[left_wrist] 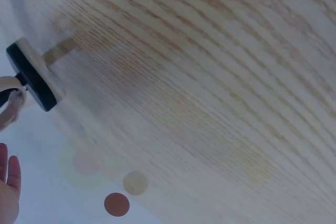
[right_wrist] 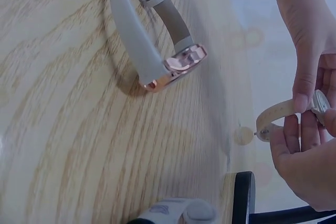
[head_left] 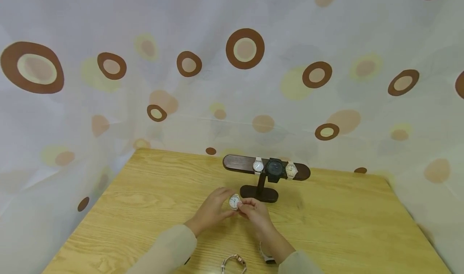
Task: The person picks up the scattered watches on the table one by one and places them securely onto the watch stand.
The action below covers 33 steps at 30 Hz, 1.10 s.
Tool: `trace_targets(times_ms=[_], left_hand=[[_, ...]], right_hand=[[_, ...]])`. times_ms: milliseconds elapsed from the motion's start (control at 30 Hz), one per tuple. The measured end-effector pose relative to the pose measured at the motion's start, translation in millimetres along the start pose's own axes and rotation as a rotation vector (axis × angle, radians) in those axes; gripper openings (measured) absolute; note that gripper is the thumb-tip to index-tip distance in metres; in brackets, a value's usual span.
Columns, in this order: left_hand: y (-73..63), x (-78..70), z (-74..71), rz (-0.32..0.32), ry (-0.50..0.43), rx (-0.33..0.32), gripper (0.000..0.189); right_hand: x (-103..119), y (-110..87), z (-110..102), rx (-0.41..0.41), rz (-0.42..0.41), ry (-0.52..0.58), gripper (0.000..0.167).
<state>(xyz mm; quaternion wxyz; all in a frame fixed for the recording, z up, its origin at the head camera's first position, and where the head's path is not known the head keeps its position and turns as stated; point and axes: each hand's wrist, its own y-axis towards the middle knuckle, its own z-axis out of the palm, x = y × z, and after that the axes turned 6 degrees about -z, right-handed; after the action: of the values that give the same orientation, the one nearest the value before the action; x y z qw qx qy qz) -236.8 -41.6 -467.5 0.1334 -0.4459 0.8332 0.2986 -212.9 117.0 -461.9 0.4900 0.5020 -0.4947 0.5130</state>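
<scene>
Both hands hold a wristwatch (head_left: 234,202) with a round white dial and a pale strap, just in front of the stand's base. My left hand (head_left: 214,209) grips it from the left. From the other side, the fingertips of my right hand (head_left: 258,215) pinch it near the dial. In the right wrist view the pale strap (right_wrist: 273,115) curves out past the fingers. The left wrist view shows part of a pale strap (left_wrist: 8,83) at its edge, with some fingers (left_wrist: 13,174) below.
Behind the hands stands a dark wooden watch stand (head_left: 237,162) bearing a white watch (head_left: 258,166), a black watch (head_left: 274,168) and a cream watch (head_left: 291,170). On the wooden table (head_left: 344,221) nearer me lie a rose-gold watch (right_wrist: 134,40) and another watch (right_wrist: 181,211). A patterned curtain (head_left: 203,100) surrounds the table.
</scene>
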Motion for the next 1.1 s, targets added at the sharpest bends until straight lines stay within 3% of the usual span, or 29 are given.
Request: trace_targets(times_ms=[167,300,433,567,767,900,1000,1100], left_hand=[[2.1,-2.0,-3.0,0.064,0.071,-0.008,0.049],[2.4,-1.8,-5.2,0.076,0.085,0.017,0.048],[3.1,-1.6,-7.2,0.076,0.069,0.031,0.048],[5.0,0.0,-10.3,0.059,0.069,0.013,0.050],[6.0,7.3,-17.7,0.032,0.086,-0.011,0.050],[5.5,14.3,-22.7,0.020,0.096,-0.020,0.048],[5.5,19.7,-25.9,0.005,0.091,-0.028,0.046],[4.8,24.3,-28.5,-0.035,0.069,-0.034,0.045]], right_hand=[[0.8,-0.8,-3.4,0.036,0.033,0.011,0.022],[0.8,-1.2,-6.4,0.078,0.064,-0.006,0.025],[1.7,-2.9,-10.1,0.080,0.028,-0.070,0.027],[2.0,-3.0,-18.9,-0.009,-0.179,-0.273,0.021],[-1.9,-4.6,-46.4,-0.251,-0.647,-0.598,0.024],[-4.9,-1.3,-72.4,-0.416,-0.915,-0.711,0.032],[-4.1,1.4,-91.5,-0.488,-0.952,-0.722,0.034],[-2.8,3.5,-108.1,-0.522,-0.891,-0.725,0.034]])
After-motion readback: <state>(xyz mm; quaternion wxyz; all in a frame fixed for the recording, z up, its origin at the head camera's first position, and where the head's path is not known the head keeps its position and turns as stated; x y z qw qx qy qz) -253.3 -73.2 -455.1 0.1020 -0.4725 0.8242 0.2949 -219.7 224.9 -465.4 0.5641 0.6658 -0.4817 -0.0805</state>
